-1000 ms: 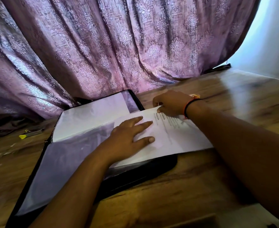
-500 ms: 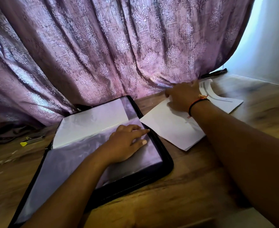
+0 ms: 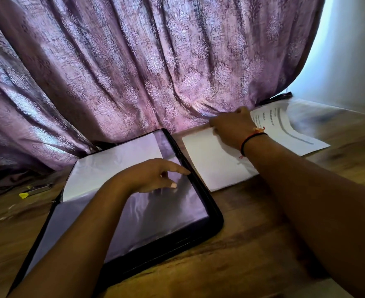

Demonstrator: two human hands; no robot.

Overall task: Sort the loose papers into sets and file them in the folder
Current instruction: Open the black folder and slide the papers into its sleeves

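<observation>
A black folder (image 3: pixel 216 214) lies open on the wooden table, with glossy clear sleeves and a white sheet (image 3: pixel 112 166) in its far part. My left hand (image 3: pixel 153 175) hovers over the sleeve, fingers loosely bent, its index finger reaching toward the folder's right rim. To the right of the folder lies a set of white papers (image 3: pixel 211 162). My right hand (image 3: pixel 233 127) rests on their far edge near the curtain, and a printed page (image 3: pixel 284 127) curls up behind it. Whether the fingers pinch that page is hidden.
A purple patterned curtain (image 3: pixel 145 67) hangs along the table's far edge. A small yellow-tipped object (image 3: pixel 24 194) lies at the far left on the table (image 3: pixel 252 250). A white wall stands at the right. A pale sheet edge shows at the bottom right corner.
My right hand has slid the papers off the folder to the table on its right and a printed page has flipped over. My left hand lifted from flat to hovering.
</observation>
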